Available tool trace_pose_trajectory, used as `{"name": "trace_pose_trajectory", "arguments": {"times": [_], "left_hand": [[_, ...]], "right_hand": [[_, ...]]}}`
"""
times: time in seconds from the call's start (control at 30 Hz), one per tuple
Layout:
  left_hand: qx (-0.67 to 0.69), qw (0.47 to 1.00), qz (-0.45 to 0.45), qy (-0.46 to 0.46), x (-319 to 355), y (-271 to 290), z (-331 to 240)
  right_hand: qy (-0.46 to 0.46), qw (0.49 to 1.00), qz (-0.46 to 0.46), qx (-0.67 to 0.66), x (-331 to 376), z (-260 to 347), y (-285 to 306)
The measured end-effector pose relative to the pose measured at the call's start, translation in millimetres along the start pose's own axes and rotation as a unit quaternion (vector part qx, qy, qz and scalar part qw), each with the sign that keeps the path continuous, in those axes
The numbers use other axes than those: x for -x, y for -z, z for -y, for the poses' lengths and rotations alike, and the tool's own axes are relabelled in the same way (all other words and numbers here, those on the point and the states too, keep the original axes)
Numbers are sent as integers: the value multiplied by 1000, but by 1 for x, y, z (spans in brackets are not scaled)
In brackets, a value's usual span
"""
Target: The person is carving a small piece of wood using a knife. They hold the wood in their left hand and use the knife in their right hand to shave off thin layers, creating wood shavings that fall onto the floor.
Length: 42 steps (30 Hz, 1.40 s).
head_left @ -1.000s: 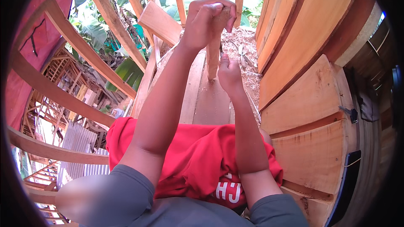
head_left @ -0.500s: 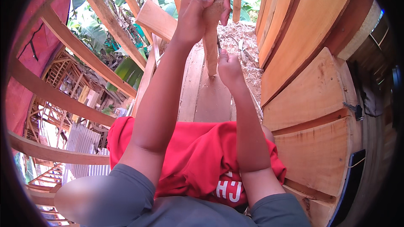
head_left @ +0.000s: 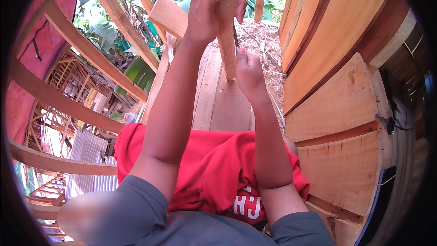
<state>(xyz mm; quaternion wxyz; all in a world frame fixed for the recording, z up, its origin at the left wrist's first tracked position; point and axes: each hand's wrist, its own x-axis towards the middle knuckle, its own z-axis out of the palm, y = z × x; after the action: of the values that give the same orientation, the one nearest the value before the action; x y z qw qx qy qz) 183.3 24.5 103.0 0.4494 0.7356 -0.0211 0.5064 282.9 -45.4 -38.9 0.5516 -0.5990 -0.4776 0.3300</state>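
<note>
My left hand [head_left: 203, 16] is wrapped round the thick top end of a wooden piece [head_left: 226, 48], which tapers downward and stands almost upright. Its lower end rests on the plank bench [head_left: 230, 111] in front of my lap. My right hand [head_left: 250, 74] is closed round the handle of a knife, just right of the wood. The knife's narrow dark blade [head_left: 236, 36] points up along the wood's right side; the handle is hidden in my fist. Red cloth [head_left: 209, 164] covers my lap under both forearms.
Wood shavings [head_left: 264, 41] lie heaped beyond the bench and to its right. Tall wooden boards [head_left: 332, 27] form a wall close on my right. Wooden slats [head_left: 123, 23] make a railing on the left, with a short board [head_left: 169, 16] jutting near my left wrist.
Both hands sit slightly farther up in the picture, and the knife has shifted a little up along the wood. The grip of each hand is the same.
</note>
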Motion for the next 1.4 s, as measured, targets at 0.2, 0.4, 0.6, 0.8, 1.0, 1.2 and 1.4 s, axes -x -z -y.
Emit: {"name": "trace_pose_trajectory", "arguments": {"times": [0.2, 0.4, 0.6, 0.8, 1.0, 1.2, 1.4], "left_hand": [[90, 995, -51, 13, -7, 4, 7], [34, 999, 36, 1, -6, -18, 1], [7, 1000, 12, 10, 3, -4, -1], [46, 999, 20, -15, -10, -11, 6], [2, 999, 2, -38, -14, -6, -1], [33, 997, -74, 3, 1, 3, -6], [77, 993, -94, -12, -2, 0, 4]], "right_hand": [[30, 999, -20, -1, -5, -12, -9], [-151, 977, -38, 143, -29, -81, 1], [-48, 999, 17, 8, -8, -11, 1], [-167, 977, -48, 125, -23, -76, -8], [-92, 995, -33, 23, -25, -89, -13], [59, 998, -20, -29, -6, -7, -22], [57, 997, -47, 0, -5, -9, -22]]}}
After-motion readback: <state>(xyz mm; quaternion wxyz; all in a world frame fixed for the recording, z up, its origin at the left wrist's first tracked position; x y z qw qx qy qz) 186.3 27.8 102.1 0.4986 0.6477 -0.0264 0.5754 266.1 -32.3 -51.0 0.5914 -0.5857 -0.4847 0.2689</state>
